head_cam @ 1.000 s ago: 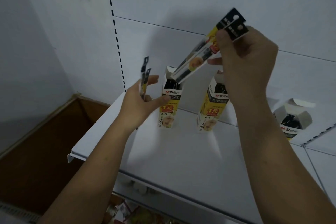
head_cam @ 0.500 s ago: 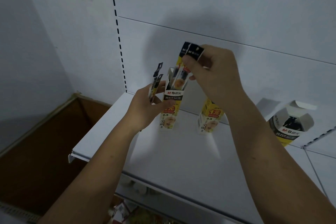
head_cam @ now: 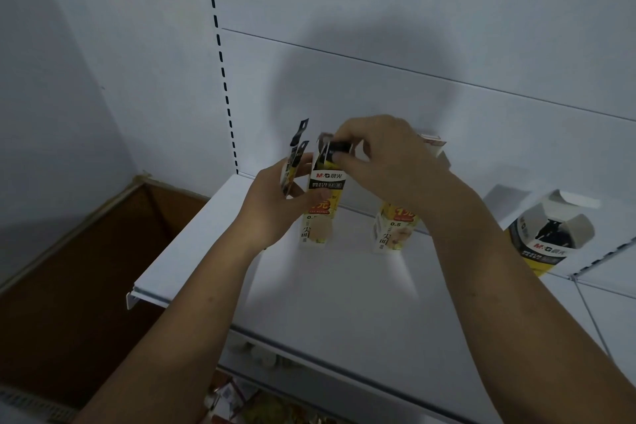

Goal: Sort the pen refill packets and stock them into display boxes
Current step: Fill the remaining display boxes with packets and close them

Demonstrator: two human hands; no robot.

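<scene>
Since a second ago the right hand [head_cam: 385, 162] has been coming down from high above the shelf [head_cam: 344, 293], and it is now feeding its pen refill packets [head_cam: 336, 147] into the open top of the left display box [head_cam: 325, 182]. Only their black tops are showing, and its grip is pinching them between thumb and fingertips. The left hand [head_cam: 272, 206] is bracing the box with its thumb while its grip is holding two spare packets [head_cam: 295, 157] upright just beside it. A crooked push could be tipping the light box or snagging the packets on its flap. Fingers are hiding how many packets are going in, and the right wrist is covering part of the middle box [head_cam: 394, 231].
</scene>
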